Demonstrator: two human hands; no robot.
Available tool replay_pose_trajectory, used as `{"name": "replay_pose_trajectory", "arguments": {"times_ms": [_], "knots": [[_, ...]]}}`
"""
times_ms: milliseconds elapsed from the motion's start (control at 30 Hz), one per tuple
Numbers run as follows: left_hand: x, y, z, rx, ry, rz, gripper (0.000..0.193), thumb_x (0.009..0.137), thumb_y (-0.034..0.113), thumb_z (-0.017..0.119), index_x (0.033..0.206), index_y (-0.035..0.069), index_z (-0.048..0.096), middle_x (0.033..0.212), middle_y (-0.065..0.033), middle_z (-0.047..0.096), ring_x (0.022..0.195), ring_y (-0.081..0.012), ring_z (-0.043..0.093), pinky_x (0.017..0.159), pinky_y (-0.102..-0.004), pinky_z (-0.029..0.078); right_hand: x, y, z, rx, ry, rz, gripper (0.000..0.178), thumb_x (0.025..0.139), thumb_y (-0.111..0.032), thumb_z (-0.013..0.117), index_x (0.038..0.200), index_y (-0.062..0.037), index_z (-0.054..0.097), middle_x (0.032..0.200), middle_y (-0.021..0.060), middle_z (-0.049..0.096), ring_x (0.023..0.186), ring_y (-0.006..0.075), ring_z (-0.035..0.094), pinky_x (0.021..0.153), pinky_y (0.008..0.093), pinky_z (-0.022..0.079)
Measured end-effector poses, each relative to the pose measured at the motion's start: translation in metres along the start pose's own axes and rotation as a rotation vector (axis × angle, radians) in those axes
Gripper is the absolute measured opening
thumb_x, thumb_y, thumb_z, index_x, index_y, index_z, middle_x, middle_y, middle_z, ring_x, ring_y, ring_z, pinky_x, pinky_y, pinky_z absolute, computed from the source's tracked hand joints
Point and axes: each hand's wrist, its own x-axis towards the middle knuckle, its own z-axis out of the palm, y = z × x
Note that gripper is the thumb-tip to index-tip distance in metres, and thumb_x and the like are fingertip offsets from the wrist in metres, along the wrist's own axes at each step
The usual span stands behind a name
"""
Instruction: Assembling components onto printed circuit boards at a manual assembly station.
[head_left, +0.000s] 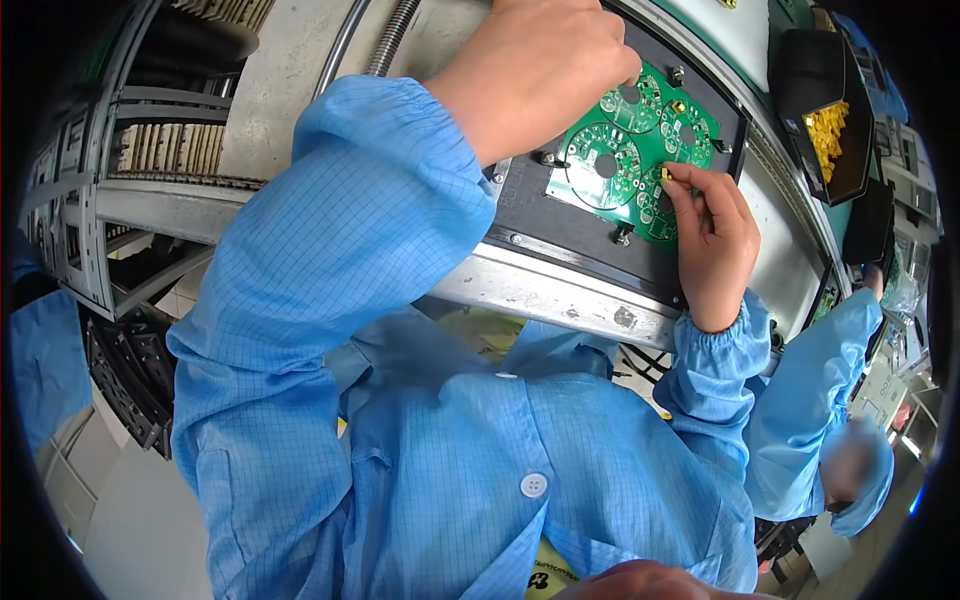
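A green circuit board (651, 152) with several round patterns lies in a black holding frame (530, 215), held by small clips at its edges. My right hand (716, 235) is over the board's near right part, thumb and forefinger pinching a small yellow component (666, 173) at its surface. Another small yellow part (679, 106) sits farther up the board. My left hand (540, 75) is curled over the board's far left corner. Its fingertips are mostly hidden behind the hand and the picture's top edge, so anything in them cannot be made out.
Metal rails (570, 285) run along the frame's near side. A black bin (838, 110) of yellow parts stands at the right. Racks with slotted trays (170, 148) are at the left. A co-worker in a blue sleeve (815, 400) sits close on the right.
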Motion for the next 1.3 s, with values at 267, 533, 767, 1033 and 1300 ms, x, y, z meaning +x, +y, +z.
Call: {"name": "replay_pose_trajectory", "arguments": {"times_ms": [267, 533, 767, 1033, 1300], "knots": [[0.001, -0.001, -0.002, -0.006, -0.037, 0.008, 0.015, 0.085, 0.009, 0.061, 0.093, 0.015, 0.073, 0.092, 0.0008, 0.063, 0.106, -0.0205, 0.059, 0.108, -0.0579, 0.029, -0.001, 0.001, 0.001, -0.083, 0.01, -0.084, 0.014, 0.086, -0.002, 0.078, 0.099, -0.006, 0.075, 0.089, 0.0088, 0.071, 0.073, 0.0249, 0.066, 0.064, 0.0357, 0.053], [0.001, 0.001, -0.001, -0.027, -0.05, -0.012, 0.016, 0.086, 0.008, 0.061, 0.094, 0.015, 0.072, 0.094, -0.0002, 0.063, 0.108, -0.0204, 0.058, 0.109, -0.0574, 0.029, 0.003, 0.001, -0.002, -0.161, 0.012, -0.203, 0.015, 0.087, -0.001, 0.077, 0.102, -0.0045, 0.075, 0.089, 0.009, 0.071, 0.068, 0.0217, 0.065, 0.06, 0.0326, 0.052], [-0.002, -0.003, 0.01, 0.337, 0.079, 0.155, 0.017, 0.086, 0.006, 0.061, 0.095, 0.015, 0.072, 0.096, -0.0003, 0.063, 0.107, -0.0202, 0.058, 0.109, -0.0566, 0.028, 0.002, -0.011, -0.002, -0.267, -0.006, -0.179, 0.012, 0.088, -0.006, 0.076, 0.099, -0.0077, 0.074, 0.083, 0.0078, 0.068, 0.07, 0.0255, 0.066, 0.062, 0.038, 0.052], [0.004, 0.001, 0.001, -0.066, -0.069, -0.009, 0.018, 0.087, 0.007, 0.06, 0.098, 0.015, 0.072, 0.096, -0.0006, 0.062, 0.107, -0.0205, 0.058, 0.109, -0.0557, 0.029, 0.007, -0.022, -0.009, -0.422, -0.104, -0.145, 0.01, 0.092, -0.009, 0.071, 0.103, -0.0082, 0.071, 0.087, 0.0083, 0.067, 0.077, 0.0295, 0.067, 0.065, 0.0411, 0.053], [-0.006, -0.01, 0.017, 0.244, 0.091, 0.178, 0.018, 0.087, 0.006, 0.059, 0.098, 0.014, 0.072, 0.096, -0.0008, 0.062, 0.107, -0.0211, 0.058, 0.11, -0.0568, 0.028, 0.014, -0.028, -0.009, -0.549, -0.222, -0.172, 0.011, 0.092, -0.009, 0.071, 0.103, -0.0084, 0.073, 0.089, 0.0079, 0.067, 0.078, 0.0296, 0.066, 0.066, 0.0415, 0.053]]}}
